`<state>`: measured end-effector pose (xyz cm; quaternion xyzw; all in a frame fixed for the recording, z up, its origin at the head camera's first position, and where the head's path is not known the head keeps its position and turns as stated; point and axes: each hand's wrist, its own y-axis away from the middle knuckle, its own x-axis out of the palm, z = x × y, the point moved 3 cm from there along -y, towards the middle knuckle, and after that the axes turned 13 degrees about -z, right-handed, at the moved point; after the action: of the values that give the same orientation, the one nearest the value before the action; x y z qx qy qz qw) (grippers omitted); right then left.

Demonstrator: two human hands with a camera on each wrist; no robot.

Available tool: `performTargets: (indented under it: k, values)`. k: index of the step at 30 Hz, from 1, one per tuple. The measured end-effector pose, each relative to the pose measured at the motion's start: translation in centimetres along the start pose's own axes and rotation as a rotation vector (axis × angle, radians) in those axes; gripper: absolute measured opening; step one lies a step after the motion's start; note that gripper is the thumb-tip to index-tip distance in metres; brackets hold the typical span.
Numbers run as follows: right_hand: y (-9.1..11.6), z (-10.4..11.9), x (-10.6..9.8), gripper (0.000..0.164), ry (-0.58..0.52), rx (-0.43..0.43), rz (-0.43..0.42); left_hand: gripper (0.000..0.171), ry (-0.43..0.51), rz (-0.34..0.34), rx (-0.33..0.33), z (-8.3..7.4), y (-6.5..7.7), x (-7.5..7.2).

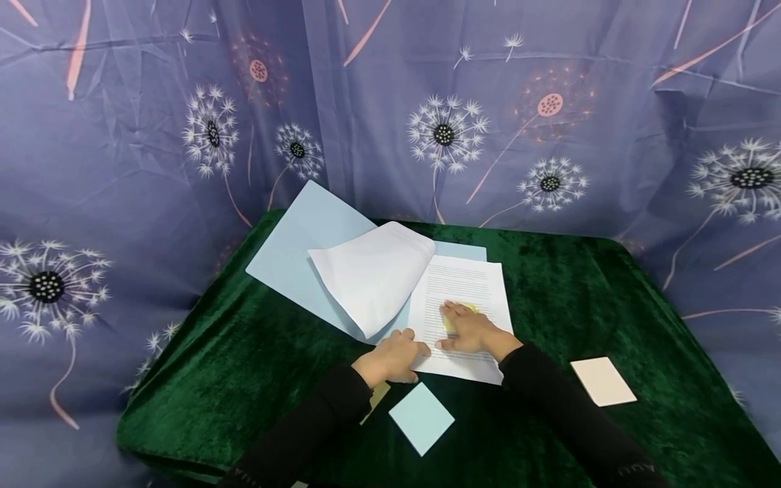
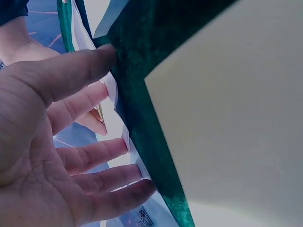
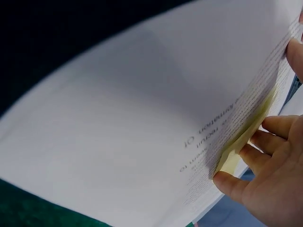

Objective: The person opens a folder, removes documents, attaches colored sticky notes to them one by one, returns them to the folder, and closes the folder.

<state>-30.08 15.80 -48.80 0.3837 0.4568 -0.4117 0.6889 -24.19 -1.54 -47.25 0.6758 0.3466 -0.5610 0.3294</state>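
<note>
A printed white sheet (image 1: 466,281) lies on the right part of an open light blue folder (image 1: 293,254). My right hand (image 1: 472,332) rests on the sheet, its fingers extended over a yellow sticky note (image 1: 450,327). In the right wrist view the fingertips press the sticky note (image 3: 231,161) against the printed text, and part of it stands off the page. My left hand (image 1: 396,356) touches the sheet's lower left edge; its fingers (image 2: 102,182) are spread and loosely bent in the left wrist view, holding nothing.
Another white sheet (image 1: 372,271) curls over the folder's left side. A light blue note pad (image 1: 421,419) lies near the front, with a yellowish pad (image 1: 378,398) partly hidden by the left wrist. A pale pink pad (image 1: 604,381) sits right on the green cloth (image 1: 659,325).
</note>
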Motion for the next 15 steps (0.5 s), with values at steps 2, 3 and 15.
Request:
performTargets:
  k: [2,3,15]
  values:
    - [0.0,-0.1,0.1,0.085,-0.007,-0.005,-0.004,0.049,-0.002,0.002,0.000,0.0,0.0,0.0]
    - [0.0,-0.1,0.1,0.085,-0.013,-0.006,-0.008,0.049,-0.005,0.002,0.000,0.0,0.0,0.0]
    - [0.5,-1.8,0.3,0.084,-0.083,-0.051,-0.093,0.048,0.002,-0.005,-0.012,-0.1,-0.1,0.3]
